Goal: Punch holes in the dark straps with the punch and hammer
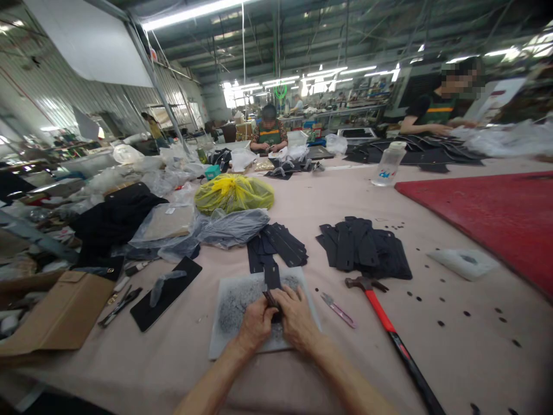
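Over a worn white pad [222,340], a dark strip of material [272,275] is held between my two hands. My left hand [256,323] is closed, thumb and fingers pinching a folded, brownish end of the strip. My right hand [296,314] lies over the strip's other side, fingers bent against it; its fingertips are partly hidden. Just beyond the pad lies a fanned pile of similar dark strips [285,245], touching the far end of the held one. To the right are small pink-handled thread snips [339,311] and a claw hammer [384,317] with a red and black handle.
More dark pieces [365,248] are stacked right of centre. A clear bottle [389,164], a whitish block [464,262] and a red board [488,213] stand further right. On the left are a cardboard box [60,314], a black panel [166,294] and a yellow bag [233,193]. Co-workers sit beyond.
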Motion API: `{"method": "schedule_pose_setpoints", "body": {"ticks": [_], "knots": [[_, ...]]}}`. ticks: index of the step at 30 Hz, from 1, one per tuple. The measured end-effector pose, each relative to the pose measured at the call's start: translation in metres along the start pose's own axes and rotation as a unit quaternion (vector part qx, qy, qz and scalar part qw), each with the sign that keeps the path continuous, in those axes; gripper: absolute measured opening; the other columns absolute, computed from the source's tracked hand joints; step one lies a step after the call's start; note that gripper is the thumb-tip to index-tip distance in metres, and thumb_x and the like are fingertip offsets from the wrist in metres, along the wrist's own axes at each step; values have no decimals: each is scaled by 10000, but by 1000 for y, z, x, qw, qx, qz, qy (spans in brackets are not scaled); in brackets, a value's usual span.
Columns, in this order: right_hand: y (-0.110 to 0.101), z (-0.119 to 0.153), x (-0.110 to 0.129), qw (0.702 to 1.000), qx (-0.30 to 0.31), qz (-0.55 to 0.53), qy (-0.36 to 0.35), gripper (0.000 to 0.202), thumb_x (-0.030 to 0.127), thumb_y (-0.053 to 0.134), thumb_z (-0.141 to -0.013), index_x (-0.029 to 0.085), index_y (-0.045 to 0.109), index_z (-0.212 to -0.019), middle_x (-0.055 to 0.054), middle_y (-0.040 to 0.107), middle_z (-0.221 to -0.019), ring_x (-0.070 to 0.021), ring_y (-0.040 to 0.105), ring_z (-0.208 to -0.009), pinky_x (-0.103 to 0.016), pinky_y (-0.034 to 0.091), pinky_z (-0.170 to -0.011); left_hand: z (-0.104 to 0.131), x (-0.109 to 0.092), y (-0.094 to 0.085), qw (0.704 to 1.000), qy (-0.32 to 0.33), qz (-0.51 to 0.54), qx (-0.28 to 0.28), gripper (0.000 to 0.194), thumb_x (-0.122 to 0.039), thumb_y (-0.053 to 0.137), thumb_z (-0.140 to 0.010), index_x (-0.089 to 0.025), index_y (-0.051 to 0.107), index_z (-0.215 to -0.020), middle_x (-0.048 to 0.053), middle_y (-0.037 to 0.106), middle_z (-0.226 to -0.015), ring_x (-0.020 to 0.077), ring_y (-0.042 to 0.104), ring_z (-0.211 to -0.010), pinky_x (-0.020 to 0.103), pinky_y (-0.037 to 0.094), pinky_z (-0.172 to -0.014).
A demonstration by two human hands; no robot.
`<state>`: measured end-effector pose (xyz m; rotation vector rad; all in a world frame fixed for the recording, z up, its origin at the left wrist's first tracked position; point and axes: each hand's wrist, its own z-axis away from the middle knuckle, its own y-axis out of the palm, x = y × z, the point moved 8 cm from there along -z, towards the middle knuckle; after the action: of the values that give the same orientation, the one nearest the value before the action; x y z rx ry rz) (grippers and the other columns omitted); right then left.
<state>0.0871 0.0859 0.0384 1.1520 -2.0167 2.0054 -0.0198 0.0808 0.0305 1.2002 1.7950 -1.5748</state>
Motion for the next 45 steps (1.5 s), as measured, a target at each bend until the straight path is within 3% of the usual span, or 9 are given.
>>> {"method": "schedule_pose_setpoints", "body": {"ticks": [3,7,10,13,22,28,34,40,45], "knots": [[12,2,-3,1000,0,-15,-6,559,90,420,-820,240,499,-1353,-44,513,-1407,-272,341,-1361,-541,126,-1142,-1,18,-13,992,-76,75,-73,168,-238,496,-862,-166,642,-904,74,720,-887,223,682,-832,355,551,-785],[11,5,-13,999,3,-38,-2,652,58,427,-776,202,416,-1412,-67,524,-1392,-257,335,-1365,-536,123,-1151,4,49,-58,932,-177,188,-253,281,-413,495,-892,-155,604,-914,62,713,-836,199,688,-728,315,572,-677],[11,3,-22,999,10,-50,5,742,40,412,-729,174,330,-1454,-64,547,-1365,-214,350,-1361,-493,166,-1161,9,53,-84,941,-171,133,-259,252,-393,559,-844,-149,620,-854,51,704,-772,197,679,-706,299,558,-674],[6,-3,-32,999,-1,-44,22,697,36,365,-743,165,360,-1428,-72,503,-1404,-186,378,-1341,-439,225,-1149,20,53,-92,959,-160,29,-233,205,-341,552,-825,-162,633,-765,37,689,-687,201,655,-655,287,525,-629],[-13,-44,-29,993,-14,57,105,263,211,512,-834,192,627,-1070,-104,609,-1148,-278,509,-1116,-418,346,-959,32,59,-84,962,-158,6,-223,201,-319,521,-825,-169,654,-805,48,705,-749,222,661,-733,298,501,-679],[-3,-61,-23,978,-12,120,169,522,401,666,-756,173,558,-1213,-149,540,-1231,-338,456,-1140,-438,306,-926,24,56,-85,964,-180,68,-186,208,-327,546,-810,-158,667,-826,48,700,-764,213,653,-745,294,509,-705],[-3,-75,-20,975,-6,124,186,661,324,705,-700,170,494,-1307,-145,540,-1237,-333,461,-1135,-420,308,-910,21,54,-68,925,-273,249,-84,263,-380,614,-753,-140,641,-857,37,682,-743,192,655,-666,285,546,-598],[-7,-36,-10,985,8,90,149,387,164,581,-770,197,613,-1154,-86,600,-1114,-262,512,-1064,-347,339,-871,18,45,-46,906,-248,333,-79,274,-387,620,-785,-133,639,-885,58,710,-806,196,669,-722,299,560,-672],[6,1,-6,990,28,53,128,299,129,595,-747,240,670,-1015,-39,627,-984,-235,543,-959,-326,353,-822,-34,40,-33,942,-157,288,-73,220,-287,565,-817,-138,653,-953,59,718,-903,186,664,-796,277,536,-738]]}}
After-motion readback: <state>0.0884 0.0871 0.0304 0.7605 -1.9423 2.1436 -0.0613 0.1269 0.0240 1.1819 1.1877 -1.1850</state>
